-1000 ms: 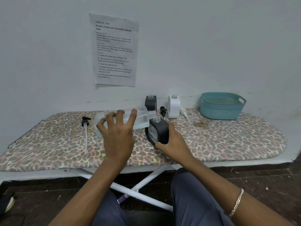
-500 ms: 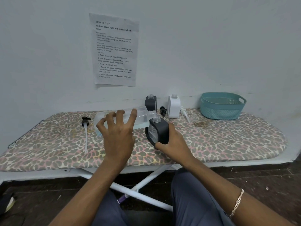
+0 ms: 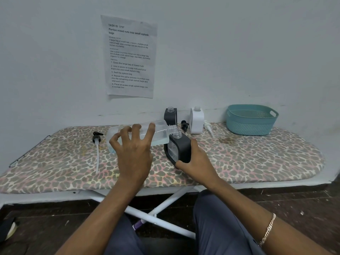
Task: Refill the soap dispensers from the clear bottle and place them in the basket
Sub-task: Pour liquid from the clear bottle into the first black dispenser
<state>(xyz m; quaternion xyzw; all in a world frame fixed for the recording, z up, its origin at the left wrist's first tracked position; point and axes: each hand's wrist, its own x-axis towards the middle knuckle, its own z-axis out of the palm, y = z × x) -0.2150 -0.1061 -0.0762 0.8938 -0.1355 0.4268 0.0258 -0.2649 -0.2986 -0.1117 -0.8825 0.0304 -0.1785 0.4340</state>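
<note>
My left hand (image 3: 133,150) grips the clear bottle (image 3: 160,132), which lies almost level with its neck over the open mouth of a black soap dispenser (image 3: 179,149). Pale liquid sits in the bottle's lower side. My right hand (image 3: 197,162) holds that black dispenser, tilted toward the bottle, on the ironing board (image 3: 248,159). A second black dispenser (image 3: 170,115) and a white dispenser (image 3: 196,119) stand uncapped by the wall. The teal basket (image 3: 251,119) sits at the far right with nothing visible inside.
A black pump head with a long white tube (image 3: 97,150) lies on the board at the left. A small black pump (image 3: 184,125) and a white pump (image 3: 208,127) lie beside the far dispensers. A printed sheet (image 3: 129,56) hangs on the wall.
</note>
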